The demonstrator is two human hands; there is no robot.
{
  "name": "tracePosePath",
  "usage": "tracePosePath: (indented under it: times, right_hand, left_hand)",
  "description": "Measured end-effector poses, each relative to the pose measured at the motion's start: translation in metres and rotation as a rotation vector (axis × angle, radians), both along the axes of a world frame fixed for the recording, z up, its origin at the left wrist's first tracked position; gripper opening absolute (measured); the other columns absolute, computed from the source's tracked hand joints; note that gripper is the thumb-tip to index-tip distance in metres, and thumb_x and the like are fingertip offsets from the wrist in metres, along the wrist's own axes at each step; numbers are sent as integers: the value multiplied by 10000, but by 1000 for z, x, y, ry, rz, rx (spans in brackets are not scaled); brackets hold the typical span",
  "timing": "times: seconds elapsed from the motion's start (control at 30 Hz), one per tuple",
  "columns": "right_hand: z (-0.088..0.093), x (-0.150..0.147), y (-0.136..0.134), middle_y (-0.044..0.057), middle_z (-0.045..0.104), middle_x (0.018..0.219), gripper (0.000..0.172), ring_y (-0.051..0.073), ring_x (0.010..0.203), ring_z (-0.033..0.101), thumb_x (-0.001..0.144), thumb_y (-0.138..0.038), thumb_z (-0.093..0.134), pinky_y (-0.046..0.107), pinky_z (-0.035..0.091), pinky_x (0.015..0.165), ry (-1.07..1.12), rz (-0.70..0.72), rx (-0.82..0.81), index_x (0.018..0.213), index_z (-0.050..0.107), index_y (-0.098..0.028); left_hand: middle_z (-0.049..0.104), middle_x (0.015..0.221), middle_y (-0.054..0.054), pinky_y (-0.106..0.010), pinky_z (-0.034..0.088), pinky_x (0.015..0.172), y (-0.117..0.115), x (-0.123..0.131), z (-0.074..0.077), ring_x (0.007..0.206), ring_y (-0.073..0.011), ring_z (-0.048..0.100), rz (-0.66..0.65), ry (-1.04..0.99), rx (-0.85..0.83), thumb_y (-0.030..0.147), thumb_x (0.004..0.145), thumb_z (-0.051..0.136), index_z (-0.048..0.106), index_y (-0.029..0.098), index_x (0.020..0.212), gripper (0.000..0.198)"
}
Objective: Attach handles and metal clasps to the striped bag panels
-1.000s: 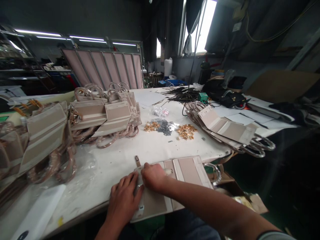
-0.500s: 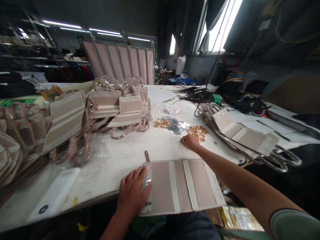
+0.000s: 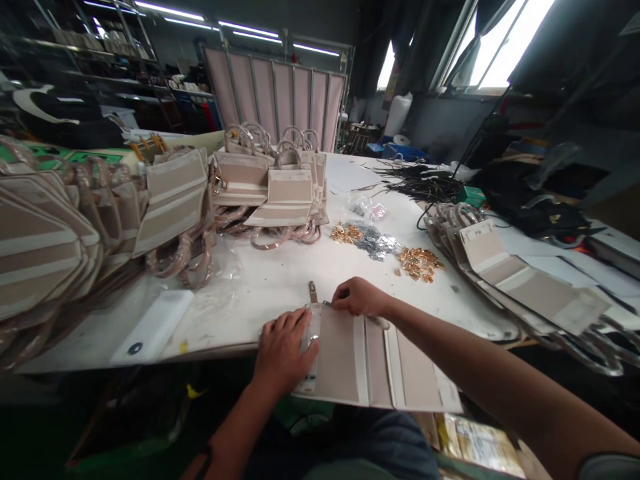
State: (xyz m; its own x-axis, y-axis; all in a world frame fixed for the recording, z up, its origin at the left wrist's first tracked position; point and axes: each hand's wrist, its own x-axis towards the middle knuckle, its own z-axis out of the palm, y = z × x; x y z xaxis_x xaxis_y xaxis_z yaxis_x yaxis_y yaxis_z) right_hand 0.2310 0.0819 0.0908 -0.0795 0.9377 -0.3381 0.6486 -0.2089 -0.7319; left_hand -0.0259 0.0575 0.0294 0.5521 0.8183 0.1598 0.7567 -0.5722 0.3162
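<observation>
Panel [image 3: 340, 363]: left hand [image 3: 284, 348] flat, grasping nothing, on its left end; right hand [image 3: 361, 297] pinching metal piece [image 3: 327, 304] at its far edge.

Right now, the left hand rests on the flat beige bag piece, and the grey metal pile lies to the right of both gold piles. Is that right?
Not quite: the head view shows the grey metal pile between the left gold pile and the right gold pile. The left hand does rest on the flat beige bag piece.
</observation>
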Motion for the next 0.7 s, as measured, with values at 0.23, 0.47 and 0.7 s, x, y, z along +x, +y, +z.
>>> tracePosePath:
  times: [0.23, 0.47, 0.7]
  right_hand:
    - [-8, -46, 9, -55, 580, 549, 152, 97, 462, 507, 849, -184, 662, 209, 389, 466, 45, 64, -159, 698, 653, -167]
    - [-11, -50, 19, -55, 538, 509, 149, 108, 427, 505, 841, -175, 643, 211, 378, 441, -44, 76, -194, 694, 619, -180]
    - [-12, -55, 17, -18, 636, 594, 85, 132, 510, 583, 831, -192, 670, 230, 429, 531, -183, 62, -120, 747, 678, -179]
  left_hand:
    - [606, 1534, -82, -504, 364, 1112, -3, -2, -2, 1372, -312, 523, 2, -31, 8, 393, 965, 596, 575, 271, 1499, 548]
    - [609, 1534, -89, -503, 356, 1113, -4, -3, 1, 1377, -299, 524, 5, -36, -4, 382, 970, 592, 578, 241, 1476, 525]
    - [609, 1536, -72, -494, 359, 1118, -2, -4, -4, 1384, -295, 521, 4, -62, 15, 398, 961, 612, 553, 248, 1497, 560]
